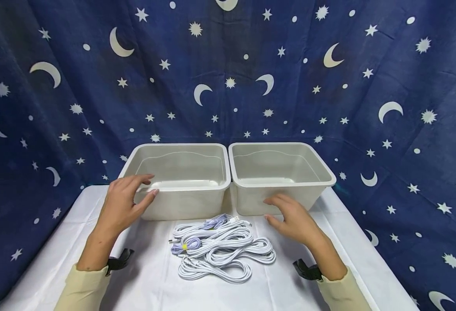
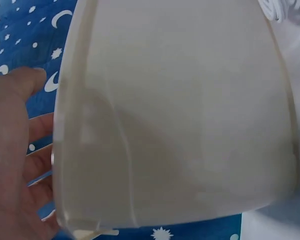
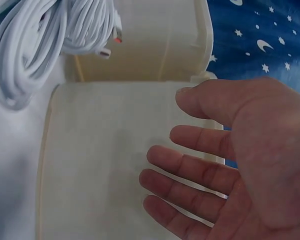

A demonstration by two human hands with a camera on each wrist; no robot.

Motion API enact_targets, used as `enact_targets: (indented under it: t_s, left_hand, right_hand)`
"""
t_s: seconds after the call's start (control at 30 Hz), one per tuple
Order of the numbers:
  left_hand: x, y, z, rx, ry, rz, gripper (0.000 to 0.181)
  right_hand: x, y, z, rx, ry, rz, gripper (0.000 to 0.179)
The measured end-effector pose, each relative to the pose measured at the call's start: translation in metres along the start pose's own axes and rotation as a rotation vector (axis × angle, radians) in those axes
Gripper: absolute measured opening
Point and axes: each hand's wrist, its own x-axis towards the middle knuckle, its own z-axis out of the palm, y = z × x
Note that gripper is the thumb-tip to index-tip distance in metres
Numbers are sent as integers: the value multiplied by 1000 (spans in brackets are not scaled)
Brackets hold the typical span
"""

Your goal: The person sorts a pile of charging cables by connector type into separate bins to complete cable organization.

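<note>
My left hand is at the front left corner of the left grey plastic bin, thumb apart from the fingers. In the left wrist view the fingertips pass behind the edge of that bin; whether they touch it I cannot tell. Before the front wall of the right grey bin hovers my right hand, fingers spread and holding nothing. Between the hands, several coiled white cables lie in a pile, with lilac coiled cables among them, one bound by a yellow tie.
The two bins stand side by side at the back, with only their inner walls and floors showing inside. A white cloth covers the table. Behind hangs a dark blue curtain with moons and stars. Black straps circle both wrists.
</note>
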Motion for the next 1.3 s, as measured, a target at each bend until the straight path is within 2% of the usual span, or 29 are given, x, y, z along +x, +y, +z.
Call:
enact_targets:
  t_s: [0.3,0.57,0.87,1.07,1.3]
  left_hand:
    - [4,2,13,41,-24,4,39]
    - [5,2,15,79,-13,31,25]
    - [4,1,17,77,4,57,26]
    - [4,3,16,83,1,42,26]
    - [4,4,14,81,-14,40,25]
  right_hand:
    - [14,-11,11,28,-9,-52,40]
    - [23,-23,22,44,-15,-85,38]
    - [36,-40,32,43,-98,-71,42]
    - [45,-54,40,64,-136,-106,44]
    - [53,-68,52,94,-187,-106,44]
